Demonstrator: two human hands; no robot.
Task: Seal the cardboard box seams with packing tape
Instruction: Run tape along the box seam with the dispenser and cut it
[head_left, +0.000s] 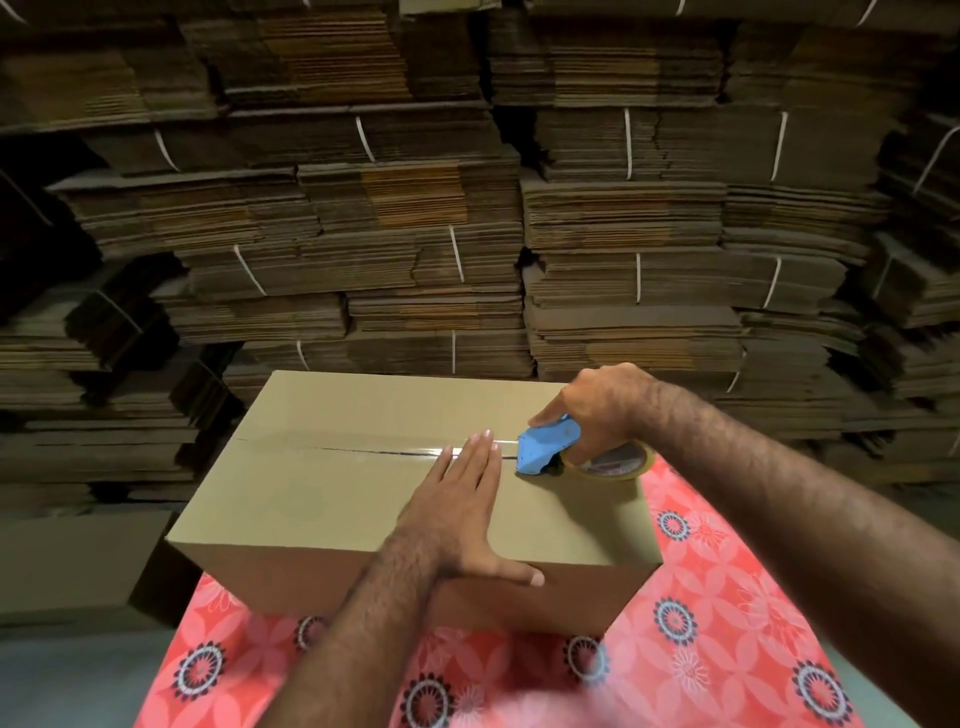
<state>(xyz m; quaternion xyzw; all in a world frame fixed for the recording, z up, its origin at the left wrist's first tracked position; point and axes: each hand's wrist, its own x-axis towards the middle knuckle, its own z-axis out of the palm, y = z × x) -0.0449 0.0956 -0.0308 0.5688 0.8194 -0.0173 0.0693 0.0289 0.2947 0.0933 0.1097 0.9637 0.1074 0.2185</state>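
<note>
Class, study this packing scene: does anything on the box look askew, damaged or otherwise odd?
Yes. On the brown cardboard box, the top centre seam gapes as a dark, slightly uneven slit left of the flat left hand. The right hand holds the blue tape dispenser at the seam's right end.

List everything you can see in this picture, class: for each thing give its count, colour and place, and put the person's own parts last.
Closed brown cardboard box: one, tan, on the table, centre.
Blue plastic tape dispenser: one, blue, on the box top at the seam's right end.
Clear packing tape roll: one, yellowish-clear, mounted on the dispenser.
Pink floral tablecloth: one, pink with dark rings, under the box.
Bundled flat cardboard stacks: many, brown, filling the background.
Left hand: one, flat on the box top.
Right hand: one, grip closed on the dispenser.
</note>
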